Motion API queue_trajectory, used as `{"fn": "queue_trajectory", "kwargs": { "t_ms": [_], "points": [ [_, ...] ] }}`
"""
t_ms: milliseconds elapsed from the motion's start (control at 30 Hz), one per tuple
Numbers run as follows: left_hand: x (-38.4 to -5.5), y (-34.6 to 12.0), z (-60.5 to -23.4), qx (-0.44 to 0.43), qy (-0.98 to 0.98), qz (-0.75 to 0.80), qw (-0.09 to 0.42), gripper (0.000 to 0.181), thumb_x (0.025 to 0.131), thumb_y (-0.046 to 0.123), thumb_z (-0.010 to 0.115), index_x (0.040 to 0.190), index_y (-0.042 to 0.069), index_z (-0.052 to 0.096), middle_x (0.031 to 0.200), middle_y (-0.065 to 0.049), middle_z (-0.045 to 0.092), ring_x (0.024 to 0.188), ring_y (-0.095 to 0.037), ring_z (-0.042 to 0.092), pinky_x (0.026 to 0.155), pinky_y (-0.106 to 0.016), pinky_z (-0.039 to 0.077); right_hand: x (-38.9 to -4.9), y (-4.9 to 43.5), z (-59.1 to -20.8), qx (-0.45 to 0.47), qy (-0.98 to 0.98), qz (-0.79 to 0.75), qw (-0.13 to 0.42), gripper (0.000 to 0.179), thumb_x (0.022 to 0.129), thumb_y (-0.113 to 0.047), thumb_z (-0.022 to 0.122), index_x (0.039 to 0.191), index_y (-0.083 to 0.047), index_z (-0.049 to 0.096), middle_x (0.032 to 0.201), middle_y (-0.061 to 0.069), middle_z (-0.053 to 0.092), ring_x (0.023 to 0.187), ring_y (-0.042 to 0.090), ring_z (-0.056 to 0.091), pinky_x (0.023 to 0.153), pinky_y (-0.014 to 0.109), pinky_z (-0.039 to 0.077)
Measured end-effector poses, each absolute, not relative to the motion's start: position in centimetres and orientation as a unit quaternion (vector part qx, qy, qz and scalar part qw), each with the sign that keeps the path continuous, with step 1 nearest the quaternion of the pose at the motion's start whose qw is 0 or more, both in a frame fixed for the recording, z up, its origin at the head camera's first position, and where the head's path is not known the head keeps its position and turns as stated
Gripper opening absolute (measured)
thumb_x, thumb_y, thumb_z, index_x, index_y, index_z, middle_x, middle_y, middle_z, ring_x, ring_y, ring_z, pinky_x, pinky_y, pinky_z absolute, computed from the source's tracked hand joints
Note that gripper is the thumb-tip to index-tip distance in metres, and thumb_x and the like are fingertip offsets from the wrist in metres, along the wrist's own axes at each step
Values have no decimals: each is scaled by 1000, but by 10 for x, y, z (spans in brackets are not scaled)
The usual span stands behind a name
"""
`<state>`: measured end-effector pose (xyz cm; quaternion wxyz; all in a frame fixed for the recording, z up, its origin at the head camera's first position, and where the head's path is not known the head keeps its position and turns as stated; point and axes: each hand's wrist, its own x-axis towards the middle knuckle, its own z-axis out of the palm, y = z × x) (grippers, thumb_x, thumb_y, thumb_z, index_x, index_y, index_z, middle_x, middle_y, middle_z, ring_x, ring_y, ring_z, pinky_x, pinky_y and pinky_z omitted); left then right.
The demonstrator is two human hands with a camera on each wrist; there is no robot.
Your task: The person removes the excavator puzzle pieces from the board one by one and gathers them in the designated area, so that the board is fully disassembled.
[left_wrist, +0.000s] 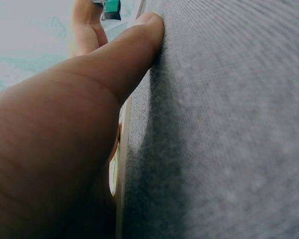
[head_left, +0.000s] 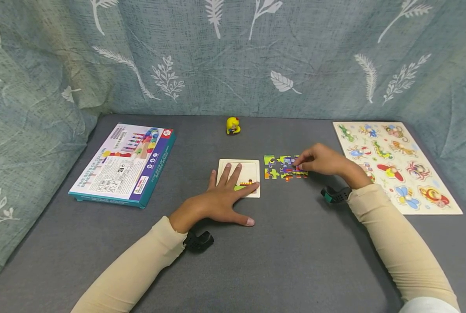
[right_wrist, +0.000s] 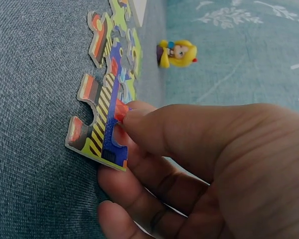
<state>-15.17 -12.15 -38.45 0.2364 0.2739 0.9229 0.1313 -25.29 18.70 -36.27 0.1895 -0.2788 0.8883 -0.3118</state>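
Observation:
My left hand [head_left: 221, 203] lies with fingers spread on a small square puzzle tray [head_left: 250, 168], its thumb on the cloth below. A bit of yellow and green picture shows in the tray between the fingers; the palm side is hidden. To the right of the tray, several colourful jigsaw pieces [head_left: 272, 174] lie in rows. At their right end my right hand [head_left: 327, 161] pinches a jigsaw piece [right_wrist: 105, 117] with yellow-black stripes and a blue band. In the right wrist view the thumb [right_wrist: 139, 122] is on its edge, with other fingers behind.
A yellow-haired toy figure [head_left: 233, 125] stands at the back. On the left lies a boxed set [head_left: 121, 163] with a teal side. A board of insect and animal pictures [head_left: 397, 167] lies at the right, beside my right forearm. Patterned curtain [head_left: 233, 56] hangs behind the grey tabletop [head_left: 280, 261].

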Motion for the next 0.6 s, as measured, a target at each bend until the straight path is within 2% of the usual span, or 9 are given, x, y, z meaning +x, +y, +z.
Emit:
{"fn": "queue_trajectory", "kwargs": {
  "t_ms": [300,467,600],
  "points": [
    [-151,-121,-384,273,924,129,234,96,78,77,57,155,42,13,158,-10,-24,139,-33,-31,105,-63,-16,-252,188,-362,-266,888,-323,193,20,91,7,57,103,5,73,103,17,71,87,18,60,70,29,46],
    [-151,-121,-385,272,924,130,237,96,77,78,57,155,43,12,158,-10,-25,139,-32,-31,105,-62,-17,-251,184,-360,-252,890,-336,179,20,94,1,57,108,5,71,102,14,71,95,23,63,76,31,47],
    [-152,-120,-384,268,923,135,240,96,78,76,59,155,42,13,158,-9,-25,139,-32,-31,105,-62,-17,-252,180,-358,-233,887,-360,171,23,97,-2,54,114,6,68,102,15,71,95,25,64,78,32,48]
  ]
}}
